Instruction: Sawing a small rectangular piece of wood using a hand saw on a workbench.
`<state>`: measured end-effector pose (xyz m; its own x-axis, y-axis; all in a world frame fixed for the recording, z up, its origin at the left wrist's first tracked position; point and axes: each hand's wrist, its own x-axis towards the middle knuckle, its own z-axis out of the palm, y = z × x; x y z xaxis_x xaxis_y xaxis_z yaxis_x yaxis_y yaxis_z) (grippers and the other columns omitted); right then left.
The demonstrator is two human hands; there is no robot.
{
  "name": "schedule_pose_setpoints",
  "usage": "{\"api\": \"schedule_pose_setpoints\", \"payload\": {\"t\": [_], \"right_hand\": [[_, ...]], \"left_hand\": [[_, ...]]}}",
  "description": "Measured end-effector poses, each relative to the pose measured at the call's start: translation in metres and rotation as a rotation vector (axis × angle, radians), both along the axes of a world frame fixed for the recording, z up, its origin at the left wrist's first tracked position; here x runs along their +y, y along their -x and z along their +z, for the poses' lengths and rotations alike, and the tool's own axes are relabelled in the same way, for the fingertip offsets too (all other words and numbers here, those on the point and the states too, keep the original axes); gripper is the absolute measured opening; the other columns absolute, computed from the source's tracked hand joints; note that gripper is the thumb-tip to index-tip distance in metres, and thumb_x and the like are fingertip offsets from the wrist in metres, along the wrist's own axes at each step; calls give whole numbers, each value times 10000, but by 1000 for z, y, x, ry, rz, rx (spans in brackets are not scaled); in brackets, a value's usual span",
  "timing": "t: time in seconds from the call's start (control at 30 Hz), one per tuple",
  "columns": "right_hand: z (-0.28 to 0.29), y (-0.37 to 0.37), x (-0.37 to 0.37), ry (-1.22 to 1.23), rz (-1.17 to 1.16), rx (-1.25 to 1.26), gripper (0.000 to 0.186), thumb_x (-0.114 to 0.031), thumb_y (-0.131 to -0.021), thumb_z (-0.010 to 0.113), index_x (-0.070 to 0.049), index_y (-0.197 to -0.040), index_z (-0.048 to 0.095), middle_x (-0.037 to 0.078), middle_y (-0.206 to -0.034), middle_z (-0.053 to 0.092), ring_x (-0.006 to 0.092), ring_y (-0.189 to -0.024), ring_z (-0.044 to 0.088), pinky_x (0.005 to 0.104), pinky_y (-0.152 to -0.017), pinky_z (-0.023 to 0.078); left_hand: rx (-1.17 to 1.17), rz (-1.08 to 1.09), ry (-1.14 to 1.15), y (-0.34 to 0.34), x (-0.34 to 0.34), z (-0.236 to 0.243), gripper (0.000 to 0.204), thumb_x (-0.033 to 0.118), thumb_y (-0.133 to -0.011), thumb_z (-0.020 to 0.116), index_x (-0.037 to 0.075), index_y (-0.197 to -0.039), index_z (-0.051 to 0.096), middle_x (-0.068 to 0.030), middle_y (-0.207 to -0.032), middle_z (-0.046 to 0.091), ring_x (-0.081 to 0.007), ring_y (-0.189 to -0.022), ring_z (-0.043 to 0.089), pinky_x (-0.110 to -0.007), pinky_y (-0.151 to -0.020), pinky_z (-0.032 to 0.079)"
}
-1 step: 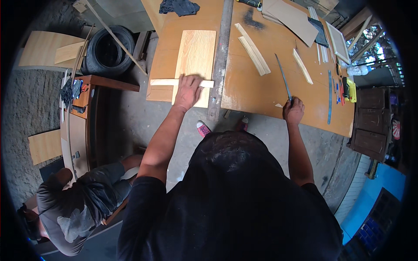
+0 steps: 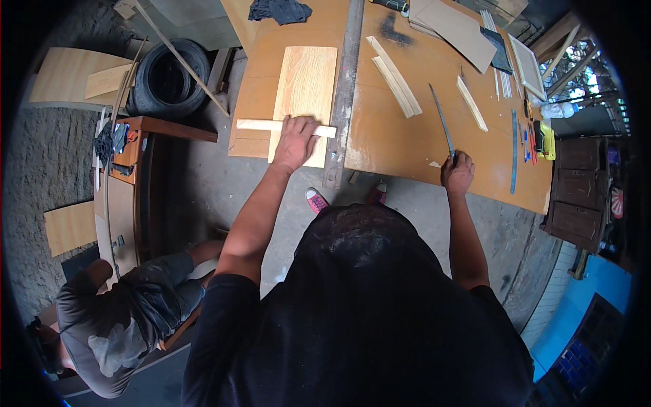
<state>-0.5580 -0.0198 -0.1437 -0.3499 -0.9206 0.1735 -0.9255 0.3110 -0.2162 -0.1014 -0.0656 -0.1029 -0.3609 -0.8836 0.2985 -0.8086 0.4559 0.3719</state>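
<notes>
My left hand (image 2: 296,144) is closed over a short pale wooden strip (image 2: 258,125). The strip lies crosswise on a wood-grain board (image 2: 306,81), its right end by a long worn metal bar (image 2: 346,74). Over on the right, my right hand (image 2: 458,171) rests at the table's near edge, wrapped round the dark handle of a long, thin tapering blade (image 2: 441,117). That blade points away from me over the brown tabletop (image 2: 380,146); whether it is a saw or a file I cannot tell.
Pale wooden strips (image 2: 397,85) and another strip (image 2: 472,103) lie on the table. Flat brown sheets (image 2: 453,30) and a white frame (image 2: 526,66) are at the far right, pens and a yellow tool (image 2: 547,140) nearer. A person (image 2: 129,315) sits at lower left, near tyres (image 2: 139,88).
My left hand and the wooden strip have shifted slightly to the right. My right hand and the blade have barely moved.
</notes>
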Motion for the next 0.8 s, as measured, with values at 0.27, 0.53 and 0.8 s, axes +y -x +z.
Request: {"api": "schedule_pose_setpoints", "payload": {"t": [0.27,0.53,0.8], "right_hand": [[3,1,0,6,19,28,294,-248,-905,617,-83,-1149,613,149,-1180,613,355,-1044,585,511,-829,494],[34,-83,42,225,260,-690,217,-144,-989,540,-15,-1163,556,198,-848,631,353,-762,655,424,-680,505],[53,-156,73,-306,555,-771,400,-226,-990,527,-78,-1360,495,236,-941,680,399,-839,680,458,-770,530]], "left_hand": [[-28,-11,-49,4,0,-11,342,168,-876,644,112,-1212,618,-88,-1201,563,-284,-1209,486,-561,-1151,254],[63,-15,-11,9,3,-8,346,137,-840,654,93,-1182,627,-97,-1169,580,-296,-1172,504,-491,-1074,343],[89,-51,-41,13,5,-15,339,187,-831,663,64,-1143,615,-126,-1178,561,-322,-1166,491,-435,-1027,371]]}}
